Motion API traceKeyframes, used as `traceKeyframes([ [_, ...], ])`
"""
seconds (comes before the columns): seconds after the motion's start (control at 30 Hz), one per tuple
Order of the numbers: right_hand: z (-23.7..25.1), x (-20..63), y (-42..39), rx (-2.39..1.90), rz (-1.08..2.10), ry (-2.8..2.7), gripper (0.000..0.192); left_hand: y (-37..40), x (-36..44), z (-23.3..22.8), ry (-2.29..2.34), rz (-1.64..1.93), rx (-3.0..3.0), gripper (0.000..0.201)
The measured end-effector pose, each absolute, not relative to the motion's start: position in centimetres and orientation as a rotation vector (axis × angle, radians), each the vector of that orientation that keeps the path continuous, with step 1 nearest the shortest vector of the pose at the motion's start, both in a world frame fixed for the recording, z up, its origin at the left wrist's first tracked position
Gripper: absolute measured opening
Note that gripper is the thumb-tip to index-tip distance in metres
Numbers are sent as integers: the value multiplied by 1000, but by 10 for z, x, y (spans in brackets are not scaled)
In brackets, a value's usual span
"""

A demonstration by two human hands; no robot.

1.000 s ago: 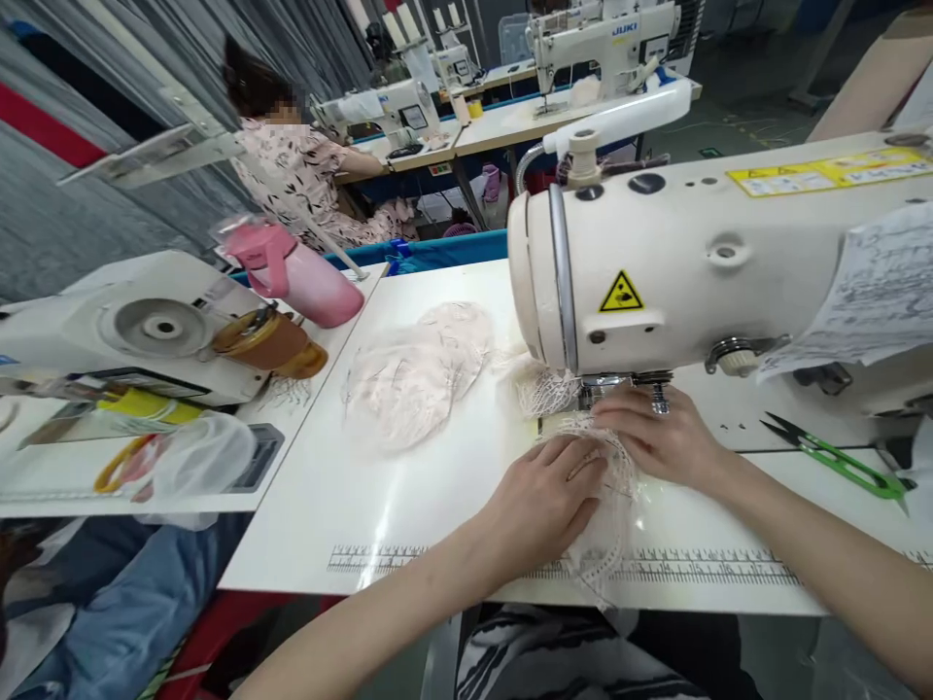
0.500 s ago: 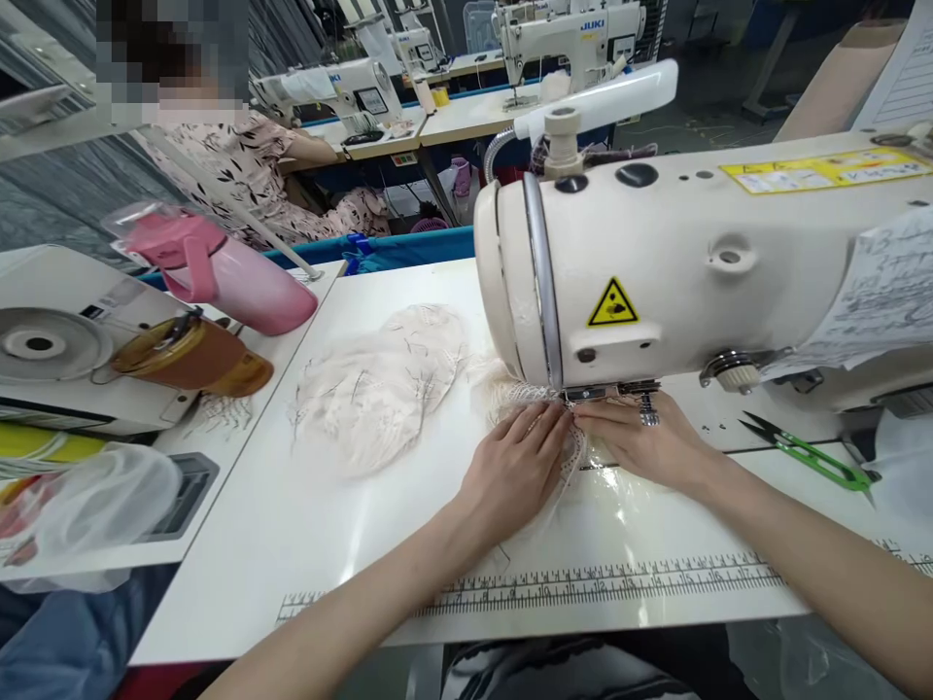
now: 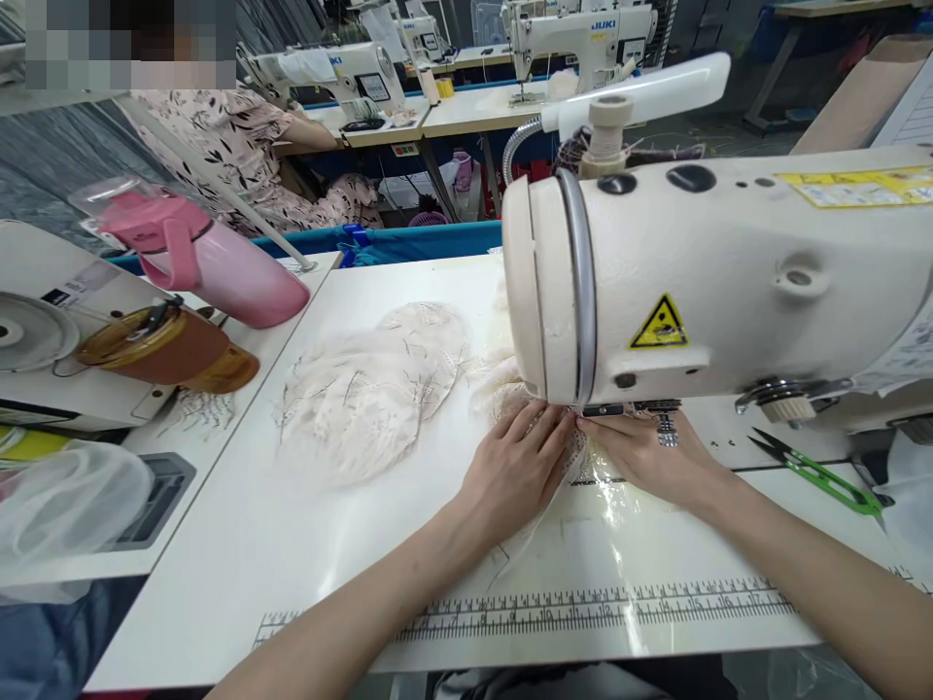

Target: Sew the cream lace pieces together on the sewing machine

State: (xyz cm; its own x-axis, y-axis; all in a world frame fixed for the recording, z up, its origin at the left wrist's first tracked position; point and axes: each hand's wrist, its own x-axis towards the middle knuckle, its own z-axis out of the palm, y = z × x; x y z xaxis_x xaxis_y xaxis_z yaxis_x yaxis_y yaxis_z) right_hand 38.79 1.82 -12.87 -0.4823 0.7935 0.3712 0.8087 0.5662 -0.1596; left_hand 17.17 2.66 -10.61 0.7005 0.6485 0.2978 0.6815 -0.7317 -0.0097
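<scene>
Cream lace fabric (image 3: 498, 386) lies bunched under the head of the sewing machine (image 3: 660, 282), its edge running down between my hands. My left hand (image 3: 516, 465) is closed on it just left of the needle area, fingers together and pressing down. From the right, my right hand (image 3: 652, 455) reaches in below the machine head, its fingertips meeting the left ones at the lace. The metal parts by the needle partly cover the right fingers, and both thumbs are largely hidden. Left of my hands lies a separate sheer cream piece (image 3: 357, 399) with dark loose threads.
Green thread snips (image 3: 827, 478) lie right of my hands. A printed ruler (image 3: 583, 612) runs along the table's front. On the left are a pink bottle (image 3: 237, 272), an amber cup (image 3: 171, 350) and another machine (image 3: 44, 282). A person in a patterned top (image 3: 211, 146) sits beyond.
The camera view has shifted, so the machine appears farther right and slightly lower. Both hands stay at the lace by the needle area, with little visible movement.
</scene>
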Motion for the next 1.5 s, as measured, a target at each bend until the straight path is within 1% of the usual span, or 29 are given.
traceKeyframes([
  [0.1,-124,388,16,-1252,-207,-2519,41,26,171,-107,-1080,-430,-2783,35],
  [0.2,-118,387,15,-1234,-412,-2593,38,27,171,-109,-1073,-447,-2771,34],
  [0.43,-116,386,15,-1185,-498,-2574,37,27,170,-109,-1068,-442,-2753,35],
  [0.63,-114,383,17,-1142,-464,-2519,40,26,172,-104,-1047,-492,-2741,35],
  [0.77,-114,381,17,-1105,-428,-2404,31,21,164,-85,-1031,-532,-2758,30],
  [0.8,-114,381,17,-1093,-409,-2380,28,19,158,-79,-998,-533,-2779,31],
  [0.83,-114,381,17,-1080,-384,-2372,27,15,151,-75,-940,-528,-2810,36],
  [0.9,-113,380,16,-1052,-322,-2380,27,7,134,-71,-735,-502,-2885,52],
  [0.93,-113,379,16,-1039,-284,-2392,27,2,126,-71,-640,-465,-2902,56],
  [0.97,-113,378,16,-1024,-242,-2402,29,-4,118,-72,-576,-434,-2896,52],
  [1.03,-114,377,17,-989,-147,-2403,30,-15,108,-77,-599,-425,-2853,31],
  [1.07,-115,377,17,-971,-94,-2397,30,-19,105,-79,-682,-463,-2836,25],
  [1.17,-121,376,19,-905,58,-2393,27,-25,108,-75,-1094,-592,-2862,26],
  [1.23,-125,377,20,-871,90,-2383,20,-20,115,-65,-1268,-570,-2895,25],
  [1.3,-127,377,20,-856,61,-2361,15,-9,123,-55,-1212,-478,-2902,22],
  [1.37,-127,378,21,-850,33,-2354,15,6,133,-51,-1059,-363,-2917,14],
  [1.4,-127,378,21,-848,30,-2360,15,13,138,-52,-981,-313,-2927,14],
  [1.5,-123,379,19,-844,-14,-2366,16,30,152,-63,-791,-257,-2884,24],
])
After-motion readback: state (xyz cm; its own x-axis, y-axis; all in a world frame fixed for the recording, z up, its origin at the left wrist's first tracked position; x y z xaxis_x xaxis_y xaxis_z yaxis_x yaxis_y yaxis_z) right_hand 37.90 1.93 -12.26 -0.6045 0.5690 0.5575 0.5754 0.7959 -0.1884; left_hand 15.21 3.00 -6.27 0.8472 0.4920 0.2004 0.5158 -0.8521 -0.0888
